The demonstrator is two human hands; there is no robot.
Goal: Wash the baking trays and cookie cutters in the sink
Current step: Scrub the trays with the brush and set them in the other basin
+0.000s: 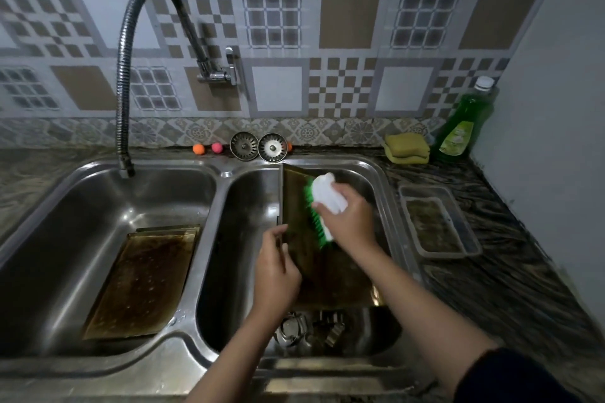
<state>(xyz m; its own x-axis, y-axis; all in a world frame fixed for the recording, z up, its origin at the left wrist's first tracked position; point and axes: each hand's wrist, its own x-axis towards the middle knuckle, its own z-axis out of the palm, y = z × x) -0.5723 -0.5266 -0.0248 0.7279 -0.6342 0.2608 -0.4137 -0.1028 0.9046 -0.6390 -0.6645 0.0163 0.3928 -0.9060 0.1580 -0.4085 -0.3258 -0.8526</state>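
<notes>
Two stainless basins are sitting in a dark, veined worktop. In the right basin (pixel 376 180) the left hand (pixel 276 271) is pinching the edge of a tilted, browned baking tray (pixel 327 271); the right hand's (pixel 348 221) grip is curling round a white brush with green bristles (pixel 322 206) on it. Metal cookie cutters (pixel 330 329) are lying beneath. A stained tray (pixel 144 281) is resting in the left basin (pixel 65 206).

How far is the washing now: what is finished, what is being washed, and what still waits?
Nothing looks finished yet. In hand: the left hand holds a baking tray tilted in the right basin, and the right hand scrubs it with a green-bristled brush. Left: stained trays lie in the left basin, cookie cutters lie under the tilted tray, and a dirty container sits on the counter.
</notes>
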